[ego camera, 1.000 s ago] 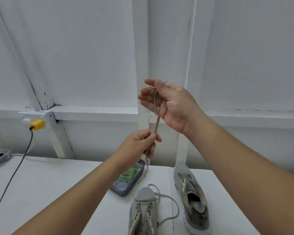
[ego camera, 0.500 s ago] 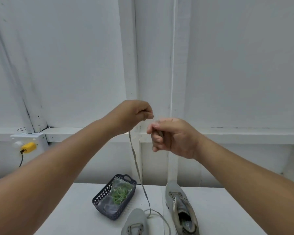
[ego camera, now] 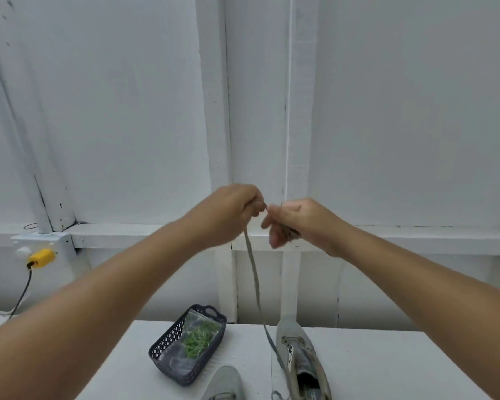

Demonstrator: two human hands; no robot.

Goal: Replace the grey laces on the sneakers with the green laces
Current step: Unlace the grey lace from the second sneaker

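Observation:
Both hands are raised in front of the white wall. My left hand pinches a grey lace that hangs down to the table between the two grey sneakers. My right hand grips a small bundle of the same lace, wound up in its curled fingers, fingertips almost touching the left hand. The right sneaker lies unlaced on the table. Only the toe of the left sneaker shows at the bottom edge. Green laces lie in a clear bag inside a dark basket.
The white table runs along a white panelled wall with a ledge. A yellow plug with a black cable sits at a socket on the left.
My hands dropped from a wide up-and-down spread and came together at one height. More lace is gathered in my right hand. The camera tilted up slightly, cutting off the sneakers.

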